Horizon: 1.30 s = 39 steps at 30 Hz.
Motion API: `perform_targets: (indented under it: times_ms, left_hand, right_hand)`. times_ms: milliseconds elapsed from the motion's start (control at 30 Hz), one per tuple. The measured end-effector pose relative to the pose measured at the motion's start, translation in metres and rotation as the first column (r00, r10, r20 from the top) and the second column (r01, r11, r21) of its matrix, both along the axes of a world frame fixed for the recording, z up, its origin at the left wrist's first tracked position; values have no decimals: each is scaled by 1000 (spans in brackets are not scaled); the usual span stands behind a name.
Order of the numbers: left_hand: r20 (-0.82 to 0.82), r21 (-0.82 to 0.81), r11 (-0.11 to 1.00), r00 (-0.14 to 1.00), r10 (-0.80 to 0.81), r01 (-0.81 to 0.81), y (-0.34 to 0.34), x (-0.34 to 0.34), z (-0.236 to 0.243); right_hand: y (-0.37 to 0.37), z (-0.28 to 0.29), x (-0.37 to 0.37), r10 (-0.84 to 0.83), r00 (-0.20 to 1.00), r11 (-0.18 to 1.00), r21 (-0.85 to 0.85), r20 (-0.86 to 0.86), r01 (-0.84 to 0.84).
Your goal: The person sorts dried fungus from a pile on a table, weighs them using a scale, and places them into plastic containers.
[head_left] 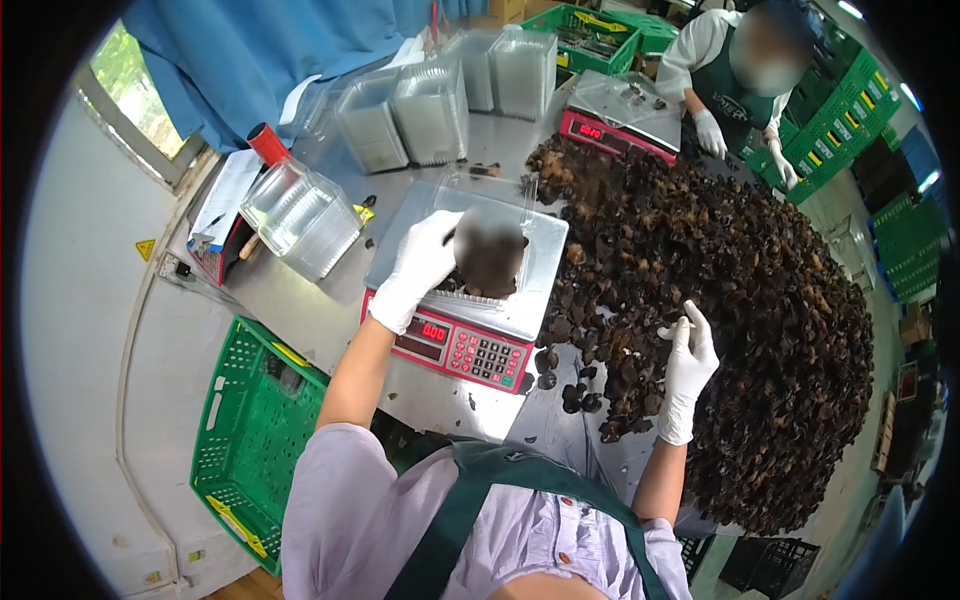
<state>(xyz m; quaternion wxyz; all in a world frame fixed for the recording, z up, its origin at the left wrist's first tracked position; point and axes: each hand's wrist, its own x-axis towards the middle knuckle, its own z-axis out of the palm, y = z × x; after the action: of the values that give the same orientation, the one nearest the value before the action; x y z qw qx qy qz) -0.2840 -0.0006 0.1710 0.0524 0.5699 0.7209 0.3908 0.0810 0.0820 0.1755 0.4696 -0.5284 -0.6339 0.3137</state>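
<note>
On the platform of a red-and-silver scale (475,352) sits a clear plastic box (470,297) of dark brown wood ear fungus (492,262). White-gloved, my left hand (422,265) grips the box's left side, its fingertips partly lost in a blurred patch. The box's clear lid (490,190) stands raised at the far side. To the right, my right hand (690,360), also gloved, is over the near-left part of a big heap of wood ear fungus (760,330). Its fingers are apart and bent, with nothing seen in them.
Stacked clear boxes (305,215) stand left of the scale, with more stacks (430,110) behind. A green crate (250,430) is low at left. Across the heap, a gloved co-worker (740,100) stands near a second scale (625,110) and green crates (840,125).
</note>
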Motion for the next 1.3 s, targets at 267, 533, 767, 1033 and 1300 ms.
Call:
perform_targets:
  times_ms: [267, 533, 767, 1033, 1300]
  left_hand:
    - [230, 285, 943, 967, 105, -170, -7, 34, 11]
    - [125, -40, 889, 885, -448, 455, -33, 186, -49]
    - [35, -143, 783, 793, -608, 606, -49, 219, -72]
    - [-116, 160, 902, 915, -387, 402, -19, 132, -3]
    - [66, 273, 962, 997, -31, 12, -14, 80, 12]
  right_hand:
    - [-42, -58, -27, 304, 913, 859, -336, -271, -386]
    - [-77, -100, -11, -86, 431, 399, -427, -898, -811]
    - [-95, -118, -7, -494, 366, 545, -608, -789, -577]
    - [-98, -119, 22, -237, 653, 522, -662, -719, -539]
    - [-71, -106, 47, -74, 997, 973, -219, -27, 66]
